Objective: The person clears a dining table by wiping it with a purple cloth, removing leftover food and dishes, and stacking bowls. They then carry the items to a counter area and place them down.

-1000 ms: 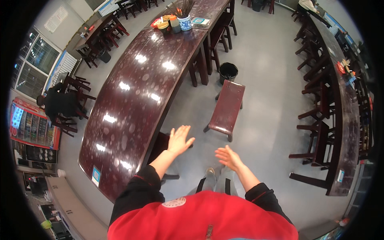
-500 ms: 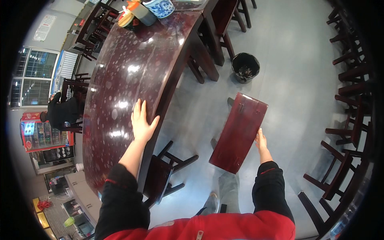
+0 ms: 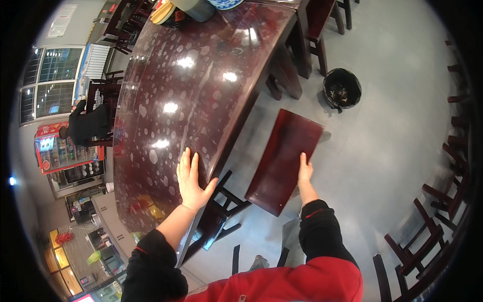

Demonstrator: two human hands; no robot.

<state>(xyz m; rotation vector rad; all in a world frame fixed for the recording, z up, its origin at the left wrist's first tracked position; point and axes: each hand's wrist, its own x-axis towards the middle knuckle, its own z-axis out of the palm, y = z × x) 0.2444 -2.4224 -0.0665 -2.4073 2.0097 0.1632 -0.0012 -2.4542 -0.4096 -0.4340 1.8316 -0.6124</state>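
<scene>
My left hand (image 3: 193, 186) lies flat on the edge of a long, glossy dark-red wooden table (image 3: 166, 128), its fingers spread and the thumb out toward the rim. To the right of the table is a dark-red wooden bench (image 3: 284, 161) with a flat rectangular seat. My right hand (image 3: 305, 173) grips the bench's right edge, one finger stretched over the seat top. The fingers under that edge are hidden. One bench leg shows past the far right corner. A stool (image 3: 216, 221) is partly beneath the table, just below my left hand.
A black-lined waste bin (image 3: 342, 89) stands on the grey floor beyond the bench. Dark wooden stools (image 3: 415, 241) line the right side. Condiment containers (image 3: 173, 12) and a blue-and-white pot (image 3: 225, 3) sit at the table's far end. A person (image 3: 90, 121) in black is at another table.
The bench has shifted left, closer to the table, and its tilt has changed. My right hand has moved left with it. My left hand remains flat on the table as the view shifts.
</scene>
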